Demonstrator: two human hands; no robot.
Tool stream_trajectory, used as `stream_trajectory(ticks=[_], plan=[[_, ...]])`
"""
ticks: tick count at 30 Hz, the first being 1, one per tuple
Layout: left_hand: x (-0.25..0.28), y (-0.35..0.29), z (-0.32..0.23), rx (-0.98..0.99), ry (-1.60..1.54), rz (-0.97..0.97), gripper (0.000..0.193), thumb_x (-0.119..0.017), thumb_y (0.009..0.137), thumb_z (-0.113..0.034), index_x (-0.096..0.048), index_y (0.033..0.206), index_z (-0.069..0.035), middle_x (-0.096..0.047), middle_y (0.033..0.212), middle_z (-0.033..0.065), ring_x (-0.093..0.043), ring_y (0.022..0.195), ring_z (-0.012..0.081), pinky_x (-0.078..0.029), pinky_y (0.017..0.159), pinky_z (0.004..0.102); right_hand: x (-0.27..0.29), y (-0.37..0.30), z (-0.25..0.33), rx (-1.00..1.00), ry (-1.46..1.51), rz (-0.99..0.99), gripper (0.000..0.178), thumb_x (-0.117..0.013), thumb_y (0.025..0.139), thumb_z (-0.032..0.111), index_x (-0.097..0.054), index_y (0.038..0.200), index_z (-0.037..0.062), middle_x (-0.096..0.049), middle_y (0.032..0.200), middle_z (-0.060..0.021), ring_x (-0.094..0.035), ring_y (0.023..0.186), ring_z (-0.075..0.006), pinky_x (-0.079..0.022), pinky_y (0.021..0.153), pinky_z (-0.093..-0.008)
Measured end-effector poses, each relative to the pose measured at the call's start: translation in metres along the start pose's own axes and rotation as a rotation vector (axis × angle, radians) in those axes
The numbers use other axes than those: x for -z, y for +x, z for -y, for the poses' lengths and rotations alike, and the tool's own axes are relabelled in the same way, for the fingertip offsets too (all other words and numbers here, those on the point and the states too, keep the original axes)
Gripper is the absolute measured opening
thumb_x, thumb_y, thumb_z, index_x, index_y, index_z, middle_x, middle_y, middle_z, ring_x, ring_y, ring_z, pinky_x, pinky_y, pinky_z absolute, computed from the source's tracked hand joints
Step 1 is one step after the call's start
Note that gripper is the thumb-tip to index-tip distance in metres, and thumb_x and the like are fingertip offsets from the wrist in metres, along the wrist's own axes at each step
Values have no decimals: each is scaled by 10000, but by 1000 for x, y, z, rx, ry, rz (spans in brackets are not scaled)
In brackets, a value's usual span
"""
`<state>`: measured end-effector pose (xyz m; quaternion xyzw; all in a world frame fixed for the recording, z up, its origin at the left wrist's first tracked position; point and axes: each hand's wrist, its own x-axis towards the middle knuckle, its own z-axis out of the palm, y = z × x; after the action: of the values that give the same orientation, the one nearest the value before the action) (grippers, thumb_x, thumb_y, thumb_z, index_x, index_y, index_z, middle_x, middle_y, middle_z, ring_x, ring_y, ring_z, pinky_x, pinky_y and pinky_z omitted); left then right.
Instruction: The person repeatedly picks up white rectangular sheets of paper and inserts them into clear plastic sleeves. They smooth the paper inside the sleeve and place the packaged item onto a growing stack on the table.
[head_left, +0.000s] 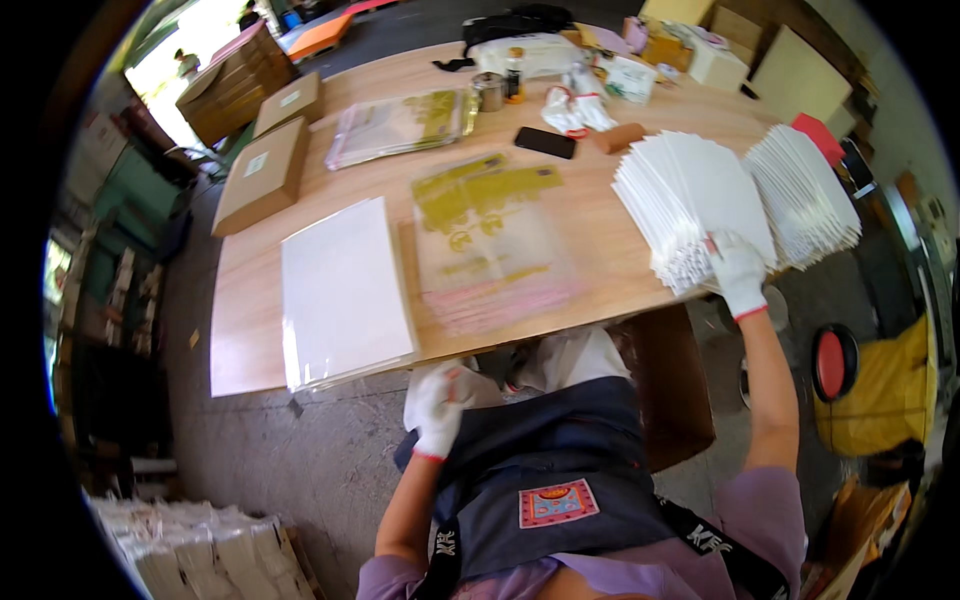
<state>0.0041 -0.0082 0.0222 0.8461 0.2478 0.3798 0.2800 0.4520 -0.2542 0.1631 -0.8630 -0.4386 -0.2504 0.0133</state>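
My right hand (738, 272), in a white glove with a red cuff, has its fingers closed at the near edge of a fanned stack of white sheets (695, 190). How many sheets it grips is hidden. My left hand (439, 405), gloved the same way, hovers over my lap just off the table's front edge. Its fingers are curled in, and nothing shows in them. Beside it on the table lies a pile of white sheets in clear film (347, 285). Clear plastic bags with gold print (490, 240) lie spread in the middle.
A second fanned white stack (805, 195) stands at the right. A black phone (545, 142), a metal can (489, 92), more bags (398, 128) and cardboard boxes (262, 175) lie farther back. An open carton (675, 390) sits under the table's front edge.
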Motion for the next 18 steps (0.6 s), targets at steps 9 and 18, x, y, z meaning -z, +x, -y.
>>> stream_trajectory(ticks=[9,18], plan=[[-102,103,-15,-262,258,332,452,-641,696,-316,-600,1091,-102,-476,1274,156,-302,1306,372,-209,1063,579,-11,-86,4,540,9,-492,316,-500,920,213,-558,1172,32,-619,999,-140,-586,829,-280,-452,747,-434],[-113,130,-30,115,609,643,301,-650,721,-317,-655,959,-133,-554,1077,119,-518,1030,311,-412,893,479,-46,-132,-81,209,-411,139,384,-441,921,222,-516,1243,27,-522,1217,-138,-448,1109,-285,-331,919,-492]])
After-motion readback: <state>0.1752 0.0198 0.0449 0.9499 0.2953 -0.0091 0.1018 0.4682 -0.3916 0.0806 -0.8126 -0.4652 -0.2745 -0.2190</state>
